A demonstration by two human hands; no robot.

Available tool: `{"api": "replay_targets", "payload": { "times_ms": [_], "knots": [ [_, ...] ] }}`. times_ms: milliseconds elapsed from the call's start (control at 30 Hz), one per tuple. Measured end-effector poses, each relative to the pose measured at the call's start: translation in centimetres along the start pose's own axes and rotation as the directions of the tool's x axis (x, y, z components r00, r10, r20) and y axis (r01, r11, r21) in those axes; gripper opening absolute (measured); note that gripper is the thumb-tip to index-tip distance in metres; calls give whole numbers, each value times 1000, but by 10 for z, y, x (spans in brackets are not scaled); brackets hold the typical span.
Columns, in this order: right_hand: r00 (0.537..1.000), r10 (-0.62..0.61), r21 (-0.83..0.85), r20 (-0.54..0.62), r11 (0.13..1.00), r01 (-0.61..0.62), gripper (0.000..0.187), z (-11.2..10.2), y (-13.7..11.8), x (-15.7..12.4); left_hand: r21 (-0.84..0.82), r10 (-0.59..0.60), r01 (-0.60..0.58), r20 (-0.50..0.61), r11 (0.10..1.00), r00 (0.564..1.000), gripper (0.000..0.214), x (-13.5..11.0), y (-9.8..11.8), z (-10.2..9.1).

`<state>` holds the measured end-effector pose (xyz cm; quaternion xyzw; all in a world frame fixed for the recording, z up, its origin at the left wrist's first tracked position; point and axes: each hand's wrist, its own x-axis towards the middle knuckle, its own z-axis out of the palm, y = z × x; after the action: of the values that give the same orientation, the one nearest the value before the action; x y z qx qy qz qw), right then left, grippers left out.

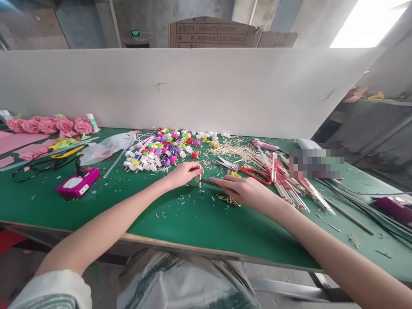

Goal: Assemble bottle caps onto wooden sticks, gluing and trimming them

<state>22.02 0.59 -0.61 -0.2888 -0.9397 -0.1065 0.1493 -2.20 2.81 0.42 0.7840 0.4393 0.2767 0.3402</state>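
Observation:
Over the middle of the green table [212, 231], my left hand [184, 175] pinches a short wooden stick [200, 182] that points downward. My right hand [246, 191] is closed round a knife, whose thin dark blade [210, 182] reaches left to the stick; its handle is hidden in my fingers. Thin wood shavings [230, 199] lie beneath and beside both hands. Just beyond them is a pile of coloured bottle caps [167, 146], several with short sticks through them. Red-handled scissors [254, 174] lie beyond my right hand.
Bundles of wooden sticks [289, 184] in clear and red wrapping lie to the right, near dark cables [363, 210]. A magenta box [78, 182], a plastic bag [107, 148] and pink paper flowers [48, 125] are at left. A white board [193, 90] stands along the back.

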Motion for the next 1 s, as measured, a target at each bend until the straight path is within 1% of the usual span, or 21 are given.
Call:
{"api": "replay_targets", "payload": {
  "times_ms": [200, 400, 467, 567, 667, 733, 900, 1000],
  "knots": [
    [999, 32, 13, -29, 999, -32, 43, 4, 6, -1, -4, 30, -30, 8, 1000, 1000, 36, 2, -5, 5],
    [997, -20, 7, 74, 1000, 19, 43, 7, 3, 2, 19, 5, -5, 11, 1000, 1000, 37, -3, 3, 1],
    [997, -26, -25, 78, 999, 28, 43, 9, 2, 3, 38, 3, -4, 22, 999, 1000, 36, -4, 6, 0],
    [998, -26, -72, 59, 997, 30, 44, 10, 1, 3, 49, -14, 13, 21, 999, 1000, 34, -4, 8, 0],
    [1000, 13, -114, 27, 993, -10, 46, 7, 0, 1, 48, -11, 11, 2, 999, 1000, 33, -3, 6, 1],
    [999, 28, -133, 27, 991, -24, 46, 6, 0, 1, 56, -16, 16, -10, 998, 1000, 33, -3, 4, 1],
    [999, 12, -140, 53, 990, -5, 45, 7, 1, 0, 61, -20, 21, -9, 998, 1000, 33, -3, 1, 1],
    [999, -17, -118, 31, 993, 21, 46, 11, 4, -1, 33, -15, 15, -9, 999, 1000, 35, -3, 0, 1]
  ]
}}
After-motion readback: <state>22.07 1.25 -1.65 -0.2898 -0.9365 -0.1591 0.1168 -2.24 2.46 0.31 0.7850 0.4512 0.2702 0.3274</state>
